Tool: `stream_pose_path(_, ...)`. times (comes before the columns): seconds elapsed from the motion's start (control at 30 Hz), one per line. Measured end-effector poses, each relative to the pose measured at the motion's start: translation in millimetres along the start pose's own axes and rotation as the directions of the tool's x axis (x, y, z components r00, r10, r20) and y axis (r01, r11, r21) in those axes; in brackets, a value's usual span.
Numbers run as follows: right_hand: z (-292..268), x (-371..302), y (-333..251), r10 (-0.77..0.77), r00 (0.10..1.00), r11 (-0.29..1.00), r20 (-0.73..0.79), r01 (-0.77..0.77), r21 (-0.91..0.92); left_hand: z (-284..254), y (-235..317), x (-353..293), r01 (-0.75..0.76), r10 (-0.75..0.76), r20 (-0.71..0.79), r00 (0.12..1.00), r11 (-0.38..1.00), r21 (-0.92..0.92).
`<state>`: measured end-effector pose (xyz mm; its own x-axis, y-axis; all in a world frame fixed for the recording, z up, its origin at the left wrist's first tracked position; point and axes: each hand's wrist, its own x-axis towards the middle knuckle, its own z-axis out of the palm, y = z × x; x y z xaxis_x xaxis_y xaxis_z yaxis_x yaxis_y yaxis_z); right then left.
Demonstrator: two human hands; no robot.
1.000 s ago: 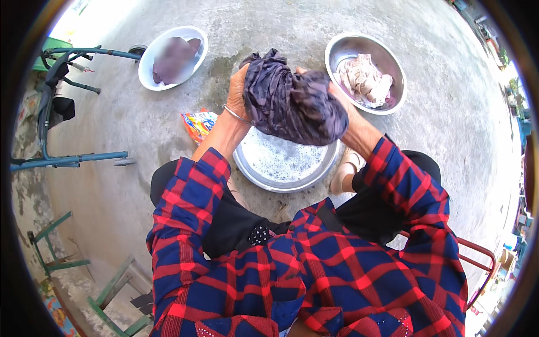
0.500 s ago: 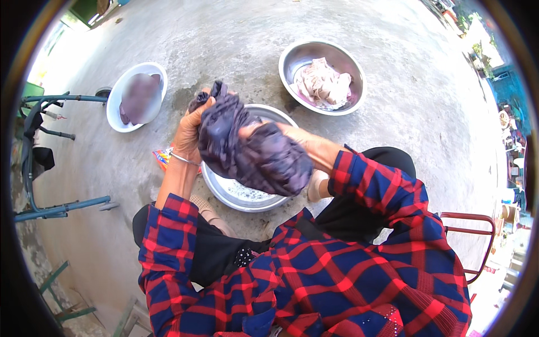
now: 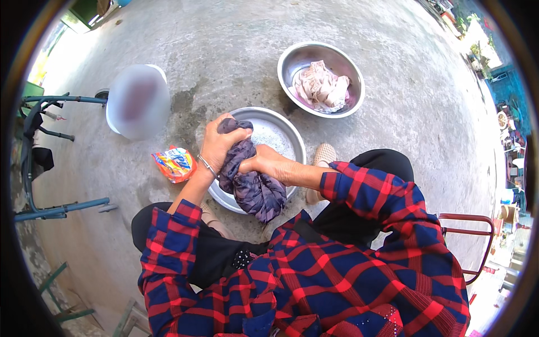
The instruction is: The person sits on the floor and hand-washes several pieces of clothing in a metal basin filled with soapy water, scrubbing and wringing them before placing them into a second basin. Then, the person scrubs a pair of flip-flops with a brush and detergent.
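A dark purple patterned garment (image 3: 260,192) is twisted between my two hands, over a metal basin (image 3: 298,135) of sudsy water. My left hand (image 3: 218,140) is closed round its upper end, a bangle on the wrist. Farther down the twist, my right hand (image 3: 265,164) grips the cloth with the thumb across it. The loose lower bunch hangs over the basin's near rim. Whether the cloth touches the water cannot be made out.
An orange packet (image 3: 175,164) lies left of the basin. Beyond it stands a white basin (image 3: 114,121), its contents blurred. A second metal basin (image 3: 355,106) holds pale clothes (image 3: 321,85) at the far right. A blue metal frame (image 3: 64,209) stands left, a red-brown one (image 3: 467,217) right.
The garment, earlier bunched up and held higher, is now narrower and twisted between my hands. Both hands have come down nearer the basin, uncovering more of it and the orange packet.
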<state>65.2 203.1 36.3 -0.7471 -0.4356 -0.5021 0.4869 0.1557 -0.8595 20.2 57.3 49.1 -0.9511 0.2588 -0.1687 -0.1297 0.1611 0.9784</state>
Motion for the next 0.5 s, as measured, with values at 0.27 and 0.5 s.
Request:
stream_pose_path(0.27,0,1,16,0.063,0.99,0.934,-0.126,-0.103,-0.343,11,-28,1,-0.071,0.086,-0.051,0.995,0.969,0.238)
stream_pose_path(0.5,-17,5,9,0.177,0.977,0.849,0.117,-0.211,0.485,-7,-32,17,0.005,0.046,-0.157,0.987,0.952,0.305)
